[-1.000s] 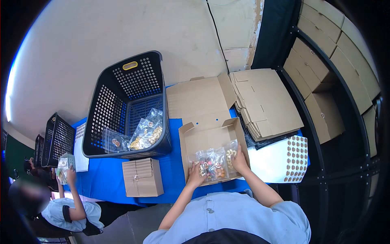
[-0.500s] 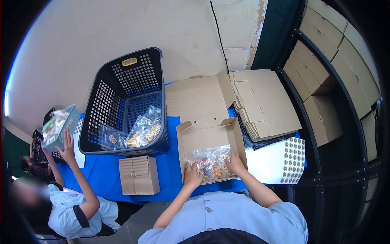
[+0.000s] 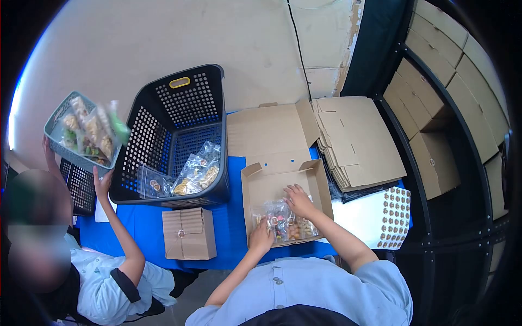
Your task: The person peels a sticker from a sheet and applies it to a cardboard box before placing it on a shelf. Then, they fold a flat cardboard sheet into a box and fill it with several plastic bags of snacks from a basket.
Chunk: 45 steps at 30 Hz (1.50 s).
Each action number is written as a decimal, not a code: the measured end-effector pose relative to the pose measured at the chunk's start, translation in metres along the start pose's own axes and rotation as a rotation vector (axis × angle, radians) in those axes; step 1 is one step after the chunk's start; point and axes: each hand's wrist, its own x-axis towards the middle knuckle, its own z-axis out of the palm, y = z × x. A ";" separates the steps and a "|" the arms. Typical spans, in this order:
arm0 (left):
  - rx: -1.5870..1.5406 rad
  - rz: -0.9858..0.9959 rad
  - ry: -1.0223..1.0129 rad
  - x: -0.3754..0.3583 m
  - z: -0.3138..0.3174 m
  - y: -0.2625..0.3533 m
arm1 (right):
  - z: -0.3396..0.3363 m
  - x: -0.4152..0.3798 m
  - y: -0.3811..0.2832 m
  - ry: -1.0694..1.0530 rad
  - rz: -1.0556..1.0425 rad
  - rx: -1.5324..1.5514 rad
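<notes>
In front of me an open cardboard box point(image 3: 286, 183) holds several clear plastic bags point(image 3: 291, 230) of snacks, pink, brown and cream, lined along its near side. My left hand point(image 3: 261, 237) rests on the left end of those bags, fingers stretched forward. Palm down, my right hand point(image 3: 299, 202) lies over the bags' upper edge near the middle, its fingers extended and somewhat apart. Neither hand is wrapped round a bag. The box's lid lies folded back toward the wall.
Left stands a black crate point(image 3: 171, 136) with bagged snacks point(image 3: 200, 173); before it, a closed carton point(image 3: 188, 233). Flattened boxes point(image 3: 361, 141) and a sticker sheet point(image 3: 395, 217) are at right. A co-worker point(image 3: 109, 274) holds up a basket point(image 3: 81, 146) of bags.
My right hand has moved from the bags' right end up and left onto their top edge. My left hand has shifted slightly. The co-worker's basket has swung right and tipped, showing its bags.
</notes>
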 end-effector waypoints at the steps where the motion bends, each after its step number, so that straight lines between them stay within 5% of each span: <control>1: -0.024 0.041 0.048 -0.001 0.002 -0.001 | 0.005 0.002 0.000 -0.040 -0.037 -0.018; 2: -0.025 0.038 0.055 -0.002 0.004 -0.003 | 0.010 0.005 0.000 -0.042 -0.045 -0.018; 4: 0.045 0.094 0.093 -0.006 0.002 0.000 | 0.016 0.008 -0.001 -0.389 -0.010 -0.127; 7: 0.006 0.092 0.022 -0.005 0.000 0.000 | 0.028 0.005 -0.010 -0.093 -0.002 -0.092; 11: 0.058 0.113 -0.012 -0.005 0.006 -0.005 | 0.023 0.010 -0.016 -0.170 -0.001 -0.105; 13: 0.032 0.103 -0.004 -0.005 0.003 -0.003 | 0.007 0.020 -0.024 -0.578 0.119 -0.091; 17: 0.068 0.103 -0.025 -0.006 0.002 0.000 | 0.005 0.020 -0.037 -0.564 0.140 -0.281; 19: 0.087 0.089 0.024 -0.006 0.006 0.000 | 0.020 0.012 -0.032 -0.135 -0.069 -0.230; 23: 0.161 0.085 0.149 -0.009 -0.005 0.011 | 0.039 0.011 -0.030 -0.187 -0.094 -0.108; 25: 0.044 0.084 0.096 -0.004 0.002 0.001 | 0.039 0.013 -0.032 -0.397 0.009 0.055; 30: -0.001 0.067 0.054 -0.006 -0.007 0.005 | 0.034 0.020 -0.032 -0.382 0.019 0.009; 35: -0.242 0.474 0.381 -0.012 -0.091 0.044 | 0.023 0.024 -0.037 -0.156 -0.060 -0.055; 39: 0.057 0.716 0.917 -0.027 -0.185 0.060 | -0.006 0.048 -0.064 0.018 -0.022 0.036; 43: 0.156 0.481 1.146 -0.021 -0.267 0.053 | -0.047 0.091 -0.105 0.236 -0.124 0.114; 45: 0.260 0.360 1.062 -0.011 -0.299 0.047 | -0.073 0.112 -0.133 0.299 -0.171 0.109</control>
